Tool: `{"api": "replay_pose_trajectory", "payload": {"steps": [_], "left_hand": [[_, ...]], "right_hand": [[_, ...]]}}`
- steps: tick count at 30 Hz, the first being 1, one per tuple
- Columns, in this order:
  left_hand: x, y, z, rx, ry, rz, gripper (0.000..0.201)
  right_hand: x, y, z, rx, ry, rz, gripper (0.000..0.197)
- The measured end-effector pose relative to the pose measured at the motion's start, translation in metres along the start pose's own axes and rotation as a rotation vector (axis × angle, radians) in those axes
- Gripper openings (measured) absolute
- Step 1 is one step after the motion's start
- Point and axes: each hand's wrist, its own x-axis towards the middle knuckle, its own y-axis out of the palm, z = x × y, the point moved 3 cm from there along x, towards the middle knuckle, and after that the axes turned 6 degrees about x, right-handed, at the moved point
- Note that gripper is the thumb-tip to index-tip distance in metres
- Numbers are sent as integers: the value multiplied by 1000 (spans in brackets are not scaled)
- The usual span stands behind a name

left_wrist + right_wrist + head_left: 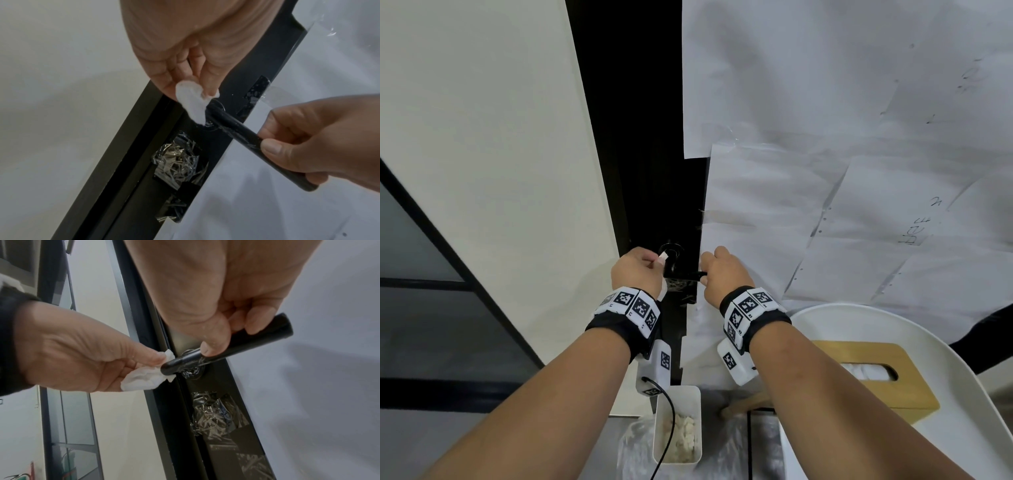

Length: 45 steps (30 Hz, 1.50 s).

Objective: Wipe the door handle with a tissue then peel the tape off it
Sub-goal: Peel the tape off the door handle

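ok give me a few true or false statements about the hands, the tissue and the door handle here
1. The left hand pinches a white tissue against the door handle. True.
2. The right hand hangs free of the handle. False: its fingers and thumb grip the handle's outer end.
3. Clear tape is wrapped round the handle near its base. True.
4. The tissue box lies on the floor. False: it sits on a white chair.
5. The tissue covers the whole handle. False: it touches only the end at the door.
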Motion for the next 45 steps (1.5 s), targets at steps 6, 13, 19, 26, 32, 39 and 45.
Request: {"api": "replay_pose_trajectory", "payload": {"steps": [6, 13, 19, 26, 32, 39, 45], "left_hand": [[-3, 6, -16, 97, 142, 62, 15], [4, 10, -23, 431, 106, 365, 37], [-6, -6, -26, 344, 270, 252, 28], [6, -1, -30, 243, 386, 82, 23], [7, 25, -21, 544, 460, 207, 25], [8, 24, -37, 746, 417, 348, 28], [18, -3, -40, 654, 264, 416, 25]], "right_hand": [[1, 0, 0, -3, -1, -1, 14], [1, -1, 1, 10, 2, 7, 15], [-1, -1, 2, 9, -3, -11, 15], [-1, 0, 1, 5, -13, -4, 16], [0, 0, 0, 14, -11, -7, 15], [-1, 0, -1, 24, -10, -2, 14], [1, -1, -1, 30, -10, 6, 16]]}}
